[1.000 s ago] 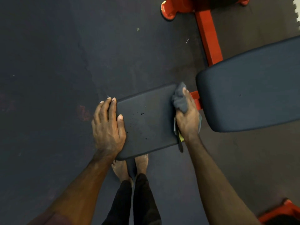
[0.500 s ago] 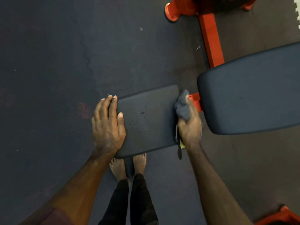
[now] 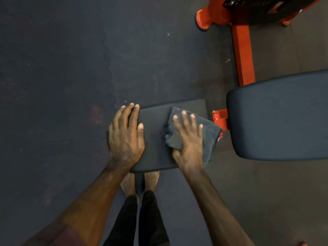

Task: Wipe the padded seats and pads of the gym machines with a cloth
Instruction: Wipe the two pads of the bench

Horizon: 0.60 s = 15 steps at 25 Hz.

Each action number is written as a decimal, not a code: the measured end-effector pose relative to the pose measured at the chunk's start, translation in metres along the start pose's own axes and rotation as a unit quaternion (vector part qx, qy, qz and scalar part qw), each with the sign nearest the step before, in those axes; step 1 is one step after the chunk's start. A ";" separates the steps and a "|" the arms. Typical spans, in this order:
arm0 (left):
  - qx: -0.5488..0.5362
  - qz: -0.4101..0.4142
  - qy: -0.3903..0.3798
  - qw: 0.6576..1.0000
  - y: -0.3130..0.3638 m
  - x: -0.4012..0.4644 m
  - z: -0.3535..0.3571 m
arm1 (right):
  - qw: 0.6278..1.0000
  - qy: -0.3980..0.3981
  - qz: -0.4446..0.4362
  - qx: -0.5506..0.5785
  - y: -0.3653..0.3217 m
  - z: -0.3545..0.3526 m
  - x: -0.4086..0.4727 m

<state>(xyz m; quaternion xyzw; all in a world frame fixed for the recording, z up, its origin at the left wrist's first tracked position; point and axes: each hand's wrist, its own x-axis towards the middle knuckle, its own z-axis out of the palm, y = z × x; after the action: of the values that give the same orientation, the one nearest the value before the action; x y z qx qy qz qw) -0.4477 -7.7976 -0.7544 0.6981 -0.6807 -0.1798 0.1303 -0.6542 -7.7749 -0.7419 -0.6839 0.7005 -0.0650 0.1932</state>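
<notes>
A small black padded seat (image 3: 156, 139) of a gym bench lies below me, with a larger black back pad (image 3: 280, 118) to its right. My left hand (image 3: 126, 137) rests flat on the seat's left edge, fingers straight. A grey cloth (image 3: 207, 132) is spread over the right half of the seat. My right hand (image 3: 188, 139) presses flat on the cloth with fingers spread and straight. The cloth's right edge hangs over the seat toward the gap between the two pads.
The bench's orange frame (image 3: 243, 55) runs back to an orange foot (image 3: 204, 18), and an orange bracket (image 3: 220, 118) joins the pads. Dark rubber floor (image 3: 62, 86) surrounds everything. My bare feet (image 3: 140, 181) stand under the seat's near edge.
My right hand has moved from the seat's right edge, where it gripped the bunched cloth, onto the seat top. The cloth now lies spread under a flat hand. My left hand stays put.
</notes>
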 end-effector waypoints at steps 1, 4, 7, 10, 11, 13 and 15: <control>-0.002 0.002 0.001 1.000 0.000 0.001 0.000 | 0.999 -0.010 -0.053 -0.003 -0.006 0.002 0.011; -0.006 0.003 0.003 1.000 -0.002 0.000 0.002 | 0.996 -0.016 -0.092 0.003 0.008 -0.009 0.064; -0.009 0.006 0.008 1.000 -0.001 0.001 0.002 | 0.999 0.013 0.039 0.036 0.012 -0.013 0.046; -0.009 0.014 0.023 1.000 -0.002 0.001 0.002 | 1.000 -0.021 -0.018 0.015 -0.019 -0.001 0.012; -0.012 0.018 0.026 0.999 -0.003 0.002 0.002 | 0.997 -0.034 -0.064 0.018 -0.021 -0.002 0.020; -0.016 0.023 0.029 0.999 -0.003 0.001 0.004 | 0.992 -0.053 -0.117 0.008 -0.007 -0.011 0.054; -0.018 0.019 0.032 0.999 -0.003 0.000 0.004 | 0.997 -0.028 -0.069 0.028 0.013 -0.019 0.068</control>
<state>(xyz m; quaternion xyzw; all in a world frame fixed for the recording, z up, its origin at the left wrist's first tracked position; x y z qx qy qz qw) -0.4469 -7.7971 -0.7593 0.6879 -0.6861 -0.1670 0.1677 -0.6726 -7.8446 -0.7417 -0.7266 0.6436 -0.0791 0.2272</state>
